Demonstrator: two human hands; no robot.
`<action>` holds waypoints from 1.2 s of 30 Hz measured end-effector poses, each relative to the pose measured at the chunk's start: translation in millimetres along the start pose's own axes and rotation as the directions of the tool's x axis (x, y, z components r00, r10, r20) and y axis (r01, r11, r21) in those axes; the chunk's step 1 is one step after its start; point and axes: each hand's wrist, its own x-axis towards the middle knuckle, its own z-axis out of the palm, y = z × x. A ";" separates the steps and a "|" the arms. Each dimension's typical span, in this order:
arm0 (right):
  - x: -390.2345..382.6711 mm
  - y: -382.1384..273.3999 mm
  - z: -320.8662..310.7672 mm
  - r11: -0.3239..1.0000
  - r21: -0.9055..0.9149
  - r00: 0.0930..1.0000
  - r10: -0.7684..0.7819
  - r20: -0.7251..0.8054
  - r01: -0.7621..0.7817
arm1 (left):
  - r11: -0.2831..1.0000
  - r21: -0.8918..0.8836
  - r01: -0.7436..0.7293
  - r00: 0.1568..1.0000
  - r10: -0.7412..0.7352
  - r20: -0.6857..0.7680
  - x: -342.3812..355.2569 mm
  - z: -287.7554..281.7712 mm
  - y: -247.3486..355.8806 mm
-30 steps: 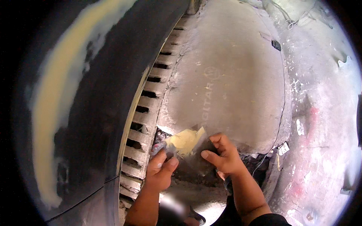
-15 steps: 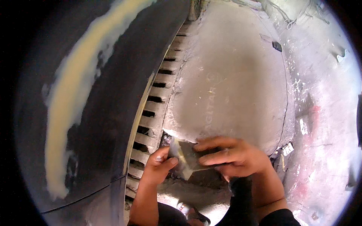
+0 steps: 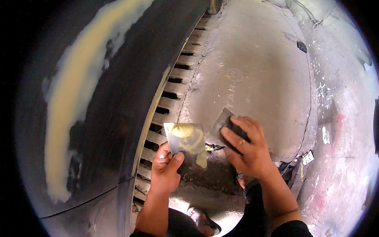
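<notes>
My left hand grips a thin metal plate smeared with pale yellow paste, its thumb on the plate's face. My right hand holds a flat spreader with a grey blade and dark top, fingers across it, just right of the plate and apart from it. To the left is a large dark curved panel, apparently vehicle bodywork, with a long band of yellow filler edged in pale grey.
A concrete drain grate runs along the panel's edge. Beyond my hands is dusty concrete ground with a small black object. A pale, paint-marked surface with cables fills the right side. My sandalled foot shows below.
The plate and spreader, overlapped half a second ago, are now apart and further up the view. My right hand has lifted off the plate, and the yellow paste is smeared differently across it.
</notes>
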 end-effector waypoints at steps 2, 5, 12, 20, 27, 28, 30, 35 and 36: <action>6.1 -9.9 3.0 0.998 -0.049 0.999 -0.049 -0.011 0.049 | 0.999 -0.026 0.018 0.999 -0.019 -0.027 1.6 3.6 -0.6; 10.1 -11.4 13.5 0.980 -0.181 0.995 -0.089 -0.054 0.078 | 0.999 -0.043 -0.004 1.000 0.002 -0.029 4.4 4.6 -2.7; 11.1 -8.2 36.0 0.960 -0.243 0.990 -0.133 0.041 0.139 | 0.978 0.185 -0.098 0.992 0.110 -0.057 5.9 -0.4 -5.5; -19.6 20.4 99.2 0.993 -0.059 0.982 0.114 0.151 -0.106 | 0.900 0.365 -0.239 0.949 0.296 -0.110 -19.9 -51.0 0.6; -67.7 4.7 250.2 0.967 0.227 0.977 0.072 0.201 -0.118 | 0.980 0.118 0.158 0.951 -0.119 -0.285 -129.9 -147.8 -23.3; -71.9 -1.3 267.1 0.961 0.257 0.982 0.059 0.179 -0.105 | 0.976 -0.162 0.146 0.957 -0.181 -0.227 -127.0 -145.0 -17.7; -74.2 -15.3 299.8 0.942 0.332 0.992 0.004 0.125 -0.046 | 0.962 -0.209 0.175 0.983 -0.182 -0.015 -113.8 -147.3 -11.1; -85.2 -56.5 339.7 0.922 0.388 1.000 0.000 -0.013 0.005 | 0.996 0.069 0.059 0.972 -0.073 0.222 -130.5 -189.6 -7.2; -82.6 -61.6 341.5 0.916 0.401 1.000 -0.001 -0.022 0.010 | 0.995 0.090 0.049 0.974 -0.068 0.218 -130.4 -193.0 -3.9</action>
